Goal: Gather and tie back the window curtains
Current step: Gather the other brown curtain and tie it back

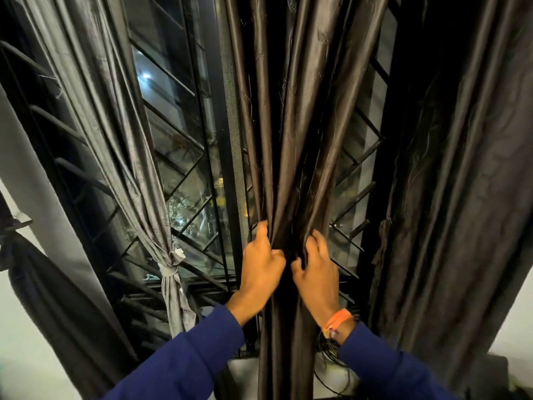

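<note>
the dark brown curtain point(291, 140) at the window's middle is bunched and gripped by the left hand point(261, 268) and right hand point(317, 272), side by side. a grey curtain point(121, 140) is seen tied at left.

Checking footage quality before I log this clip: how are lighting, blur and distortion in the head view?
Head view: dim, night outside the window, with glare spots on the glass; sheen on the middle curtain; right curtain nearly lost in shadow; right hand slightly motion-blurred, left hand sharper; wide-angle bending at the edges.
</note>
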